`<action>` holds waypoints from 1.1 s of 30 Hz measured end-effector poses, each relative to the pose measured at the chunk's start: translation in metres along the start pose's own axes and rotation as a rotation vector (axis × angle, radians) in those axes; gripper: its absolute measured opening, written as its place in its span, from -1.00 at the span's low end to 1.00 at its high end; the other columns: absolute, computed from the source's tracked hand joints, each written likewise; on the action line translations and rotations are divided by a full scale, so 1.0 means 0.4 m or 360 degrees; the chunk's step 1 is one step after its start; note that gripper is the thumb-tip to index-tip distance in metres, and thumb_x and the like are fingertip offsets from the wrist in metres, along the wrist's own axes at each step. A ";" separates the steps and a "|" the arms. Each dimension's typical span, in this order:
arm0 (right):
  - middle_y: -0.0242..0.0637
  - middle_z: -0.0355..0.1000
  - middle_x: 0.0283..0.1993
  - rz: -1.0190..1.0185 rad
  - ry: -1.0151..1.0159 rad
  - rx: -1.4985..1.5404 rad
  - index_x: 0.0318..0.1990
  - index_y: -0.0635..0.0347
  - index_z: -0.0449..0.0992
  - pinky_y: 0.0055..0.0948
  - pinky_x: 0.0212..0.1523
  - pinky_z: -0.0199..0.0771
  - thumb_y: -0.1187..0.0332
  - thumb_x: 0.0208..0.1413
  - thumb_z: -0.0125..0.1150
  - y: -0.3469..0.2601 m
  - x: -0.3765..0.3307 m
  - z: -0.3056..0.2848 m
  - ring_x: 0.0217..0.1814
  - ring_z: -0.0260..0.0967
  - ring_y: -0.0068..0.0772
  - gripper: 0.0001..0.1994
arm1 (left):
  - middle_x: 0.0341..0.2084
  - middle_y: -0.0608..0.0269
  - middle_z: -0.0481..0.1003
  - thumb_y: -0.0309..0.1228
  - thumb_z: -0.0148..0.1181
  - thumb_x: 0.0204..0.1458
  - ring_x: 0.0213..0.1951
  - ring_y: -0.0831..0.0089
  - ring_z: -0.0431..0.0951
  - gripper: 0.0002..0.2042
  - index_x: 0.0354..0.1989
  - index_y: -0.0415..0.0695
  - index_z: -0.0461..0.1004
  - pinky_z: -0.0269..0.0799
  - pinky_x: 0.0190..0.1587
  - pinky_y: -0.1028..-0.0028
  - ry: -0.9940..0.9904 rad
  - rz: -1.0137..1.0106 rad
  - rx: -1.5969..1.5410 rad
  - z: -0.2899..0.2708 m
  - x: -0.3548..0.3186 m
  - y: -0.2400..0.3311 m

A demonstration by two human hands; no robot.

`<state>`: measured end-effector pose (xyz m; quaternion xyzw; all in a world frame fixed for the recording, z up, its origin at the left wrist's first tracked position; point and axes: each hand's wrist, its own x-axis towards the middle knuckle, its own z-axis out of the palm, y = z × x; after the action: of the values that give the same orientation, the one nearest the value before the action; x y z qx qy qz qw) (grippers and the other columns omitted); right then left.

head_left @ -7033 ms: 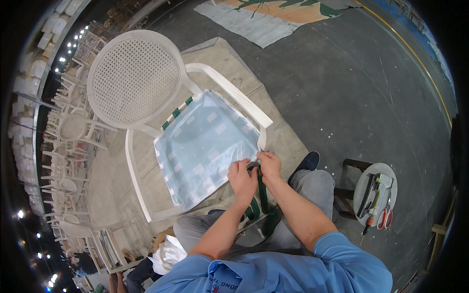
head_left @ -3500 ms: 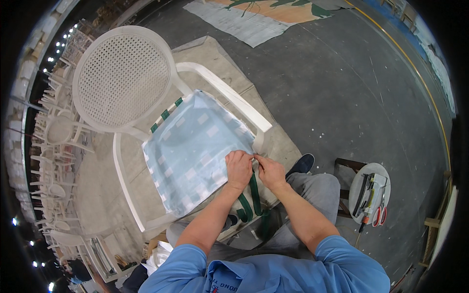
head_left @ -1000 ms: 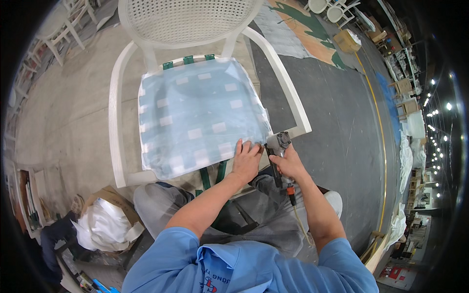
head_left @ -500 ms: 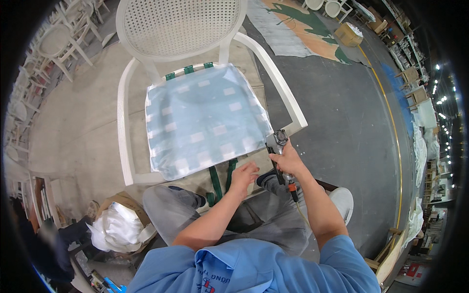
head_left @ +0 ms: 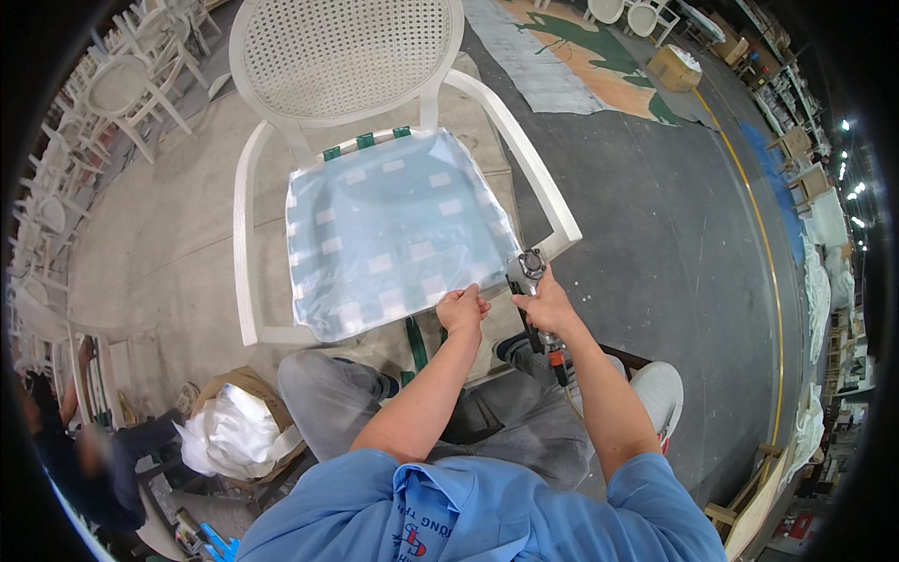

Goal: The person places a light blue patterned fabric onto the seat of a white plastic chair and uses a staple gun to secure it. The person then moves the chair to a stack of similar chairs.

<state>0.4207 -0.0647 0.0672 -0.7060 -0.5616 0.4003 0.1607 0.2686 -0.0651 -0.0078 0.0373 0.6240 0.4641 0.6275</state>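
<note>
A white armchair (head_left: 281, 169) with a round mesh back stands on the grey floor (head_left: 655, 215). A pale blue sheet (head_left: 393, 234) lies over its seat, green webbing showing beneath. A cardboard box (head_left: 676, 67) sits far off by a painted mat (head_left: 581, 56); another box (head_left: 239, 426), stuffed with white wrapping, lies at lower left. The left hand (head_left: 463, 309) pinches the sheet's front edge, fingers closed on it. The right hand (head_left: 548, 304) is wrapped tight around a stapler (head_left: 526, 273) at the seat's front right corner.
</note>
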 end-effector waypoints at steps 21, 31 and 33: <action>-0.11 0.46 -0.31 0.0194 -0.0221 0.0268 0.24 0.34 0.11 -0.34 -0.49 0.44 0.41 0.00 0.33 -0.067 -0.022 0.034 -0.48 0.43 -0.32 -0.33 | -0.68 0.17 0.46 -0.53 0.24 0.02 -0.67 0.45 0.45 -0.86 -0.52 -0.34 0.48 0.48 -0.60 0.41 0.0088 0.0208 0.0109 0.016 -0.014 -0.008; 0.22 0.41 0.05 -0.0032 -0.0168 0.0005 0.35 0.39 -0.08 -0.20 0.07 0.40 0.37 -0.03 0.35 -0.059 -0.013 0.047 0.09 0.42 0.10 -0.14 | -0.60 0.24 0.49 -0.39 0.30 0.06 -0.62 0.38 0.51 -0.82 -0.33 -0.25 0.47 0.52 -0.51 0.38 -0.0095 -0.0052 -0.0192 -0.025 -0.005 -0.012; 0.19 0.45 -0.01 0.0146 -0.0206 0.0061 0.36 0.40 -0.11 -0.21 -0.07 0.48 0.39 -0.03 0.34 -0.059 -0.027 0.026 -0.07 0.50 0.03 -0.13 | -0.56 0.27 0.49 -0.33 0.30 0.08 -0.59 0.35 0.53 -0.78 -0.23 -0.20 0.46 0.53 -0.46 0.36 -0.0215 -0.0270 -0.0345 -0.046 -0.030 0.000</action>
<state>0.3966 -0.0697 0.0807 -0.7004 -0.5303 0.4627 0.1190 0.2560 -0.0824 -0.0029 -0.0524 0.5274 0.4705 0.7055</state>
